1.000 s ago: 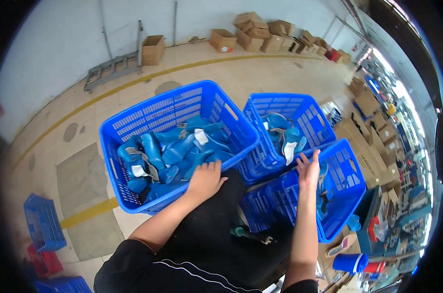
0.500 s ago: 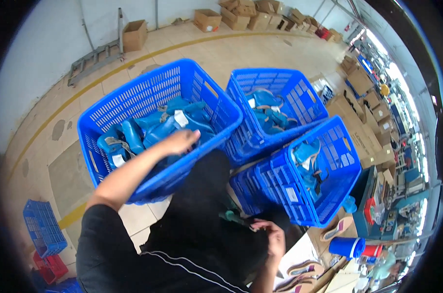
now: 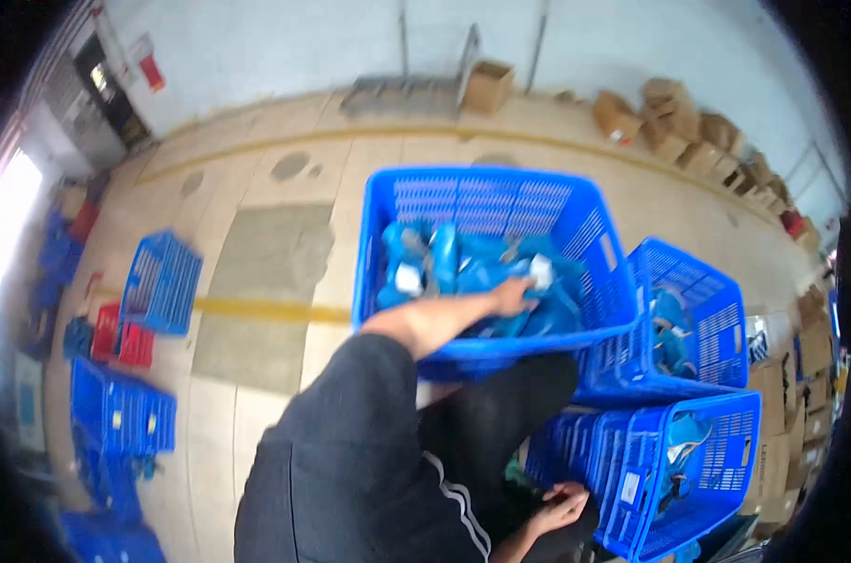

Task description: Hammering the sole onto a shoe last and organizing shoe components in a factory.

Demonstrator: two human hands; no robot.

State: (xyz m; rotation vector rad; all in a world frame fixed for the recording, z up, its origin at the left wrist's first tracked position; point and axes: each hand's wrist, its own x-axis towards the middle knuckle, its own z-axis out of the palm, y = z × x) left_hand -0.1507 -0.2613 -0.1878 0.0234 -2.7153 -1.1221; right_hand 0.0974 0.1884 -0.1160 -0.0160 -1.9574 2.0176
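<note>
In the large blue crate [image 3: 486,174] in front of me, several blue shoe uppers [image 3: 444,258] lie in a loose heap, some with white tags [image 3: 540,270]. My left hand [image 3: 514,296] reaches over the near rim onto this heap, beside one white tag. Its fingertips are blurred, so a grip cannot be made out. Low by my dark-clothed leg, my right hand [image 3: 562,505] has its fingers curled together near a stack of blue crates [image 3: 585,450]. What it holds, if anything, is hidden.
Two more blue crates with blue uppers stand at right: one farther [image 3: 693,258], one nearer [image 3: 754,441]. At left are a tilted blue crate [image 3: 163,281], a red crate [image 3: 130,342] and stacked blue crates [image 3: 121,413]. Cardboard boxes [image 3: 669,122] line the far wall.
My view has turned left, so the crates appear farther right. My left hand has moved lower among the uppers, near the white tag. My right hand stays low by my leg, fingers more curled.
</note>
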